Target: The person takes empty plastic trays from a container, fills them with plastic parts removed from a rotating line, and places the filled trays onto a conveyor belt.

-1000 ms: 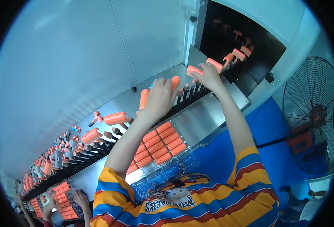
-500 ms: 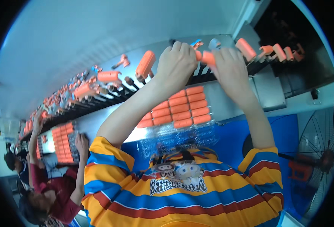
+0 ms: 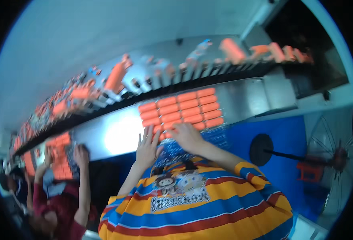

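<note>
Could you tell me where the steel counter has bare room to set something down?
Bare steel counter lies left of the orange-stick tray, beyond the left hand; another patch right of it. The conveyor rack behind is crowded.

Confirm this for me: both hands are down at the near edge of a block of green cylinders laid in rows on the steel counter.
Wrong colour. The head view shows orange cylinders, not green. Otherwise right: the left hand and right hand are at the block's near edge on the steel counter.
</note>
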Motion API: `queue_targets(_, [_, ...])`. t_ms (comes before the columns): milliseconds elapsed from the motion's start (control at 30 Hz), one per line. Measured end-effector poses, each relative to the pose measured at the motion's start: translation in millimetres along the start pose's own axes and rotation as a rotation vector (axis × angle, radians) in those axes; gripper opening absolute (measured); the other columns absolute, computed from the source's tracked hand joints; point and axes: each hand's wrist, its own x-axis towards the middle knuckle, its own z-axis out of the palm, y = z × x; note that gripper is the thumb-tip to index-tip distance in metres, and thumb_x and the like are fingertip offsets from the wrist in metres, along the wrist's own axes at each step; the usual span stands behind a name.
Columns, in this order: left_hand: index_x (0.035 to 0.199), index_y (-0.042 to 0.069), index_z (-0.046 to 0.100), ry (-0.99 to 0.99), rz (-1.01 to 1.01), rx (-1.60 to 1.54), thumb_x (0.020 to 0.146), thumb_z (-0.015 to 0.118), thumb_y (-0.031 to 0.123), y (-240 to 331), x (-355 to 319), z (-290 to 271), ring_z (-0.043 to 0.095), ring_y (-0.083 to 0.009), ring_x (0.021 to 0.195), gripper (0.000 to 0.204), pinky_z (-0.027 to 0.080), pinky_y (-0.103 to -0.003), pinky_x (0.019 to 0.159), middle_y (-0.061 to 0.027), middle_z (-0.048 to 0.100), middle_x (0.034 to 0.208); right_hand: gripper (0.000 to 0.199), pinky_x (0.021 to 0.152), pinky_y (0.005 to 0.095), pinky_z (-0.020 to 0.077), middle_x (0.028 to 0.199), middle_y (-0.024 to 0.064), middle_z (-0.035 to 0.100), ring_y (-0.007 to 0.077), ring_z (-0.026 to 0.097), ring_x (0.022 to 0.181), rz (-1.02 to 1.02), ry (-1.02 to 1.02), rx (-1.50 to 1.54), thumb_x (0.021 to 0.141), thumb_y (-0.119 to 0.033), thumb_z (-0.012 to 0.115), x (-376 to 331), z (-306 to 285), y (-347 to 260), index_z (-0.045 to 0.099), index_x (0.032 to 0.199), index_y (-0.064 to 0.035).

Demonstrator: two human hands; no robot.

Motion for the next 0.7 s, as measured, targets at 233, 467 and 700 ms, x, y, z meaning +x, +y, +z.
queue_targets(233, [0.144, 0.000, 0.032, 0.115, 0.085, -0.085, 0.086, 0.064, 0.031, 36.6, 27.6, 3.4, 0.021, -0.0457, 0.139, 0.073, 0.017, -0.059, 0.110, -0.0269, 0.024, 0.149, 0.045, 0.101, 0.0468, 0.0358, 0.132, 0.0155, 0.049, 0.0306, 0.046, 0.121, 0.171, 0.309, 0.038, 0.083, -0.015, 0.053, -42.7, -22.0, 26.2, 0.053, 0.126, -0.0028])
queue_targets(467, [0.133, -0.005, 0.044, 0.245, 0.556, -0.242, 0.084, 0.066, 0.016, 171.4, 186.8, -60.9, 0.041, -0.0401, 0.129, 0.057, 0.035, -0.046, 0.107, -0.0239, 0.043, 0.138, 0.029, 0.090, 0.0462, 0.0390, 0.110, 0.0146, 0.058, 0.0322, 0.052, 0.105, 0.567, 0.664, -0.153, 0.085, -0.020, 0.061, -123.0, -120.1, 179.2, 0.058, 0.109, -0.0035])
queue_targets(700, [0.128, -0.005, 0.047, 0.434, 0.883, 0.094, 0.074, 0.065, 0.001, 257.0, 372.8, -113.0, 0.045, -0.0371, 0.125, 0.058, 0.038, -0.043, 0.106, -0.0203, 0.049, 0.131, 0.048, 0.071, 0.0412, 0.0480, 0.075, 0.0170, 0.062, 0.0319, 0.062, 0.075, 0.843, 0.853, 0.176, 0.084, -0.044, 0.060, -108.3, -298.8, 310.2, 0.063, 0.090, 0.0027])
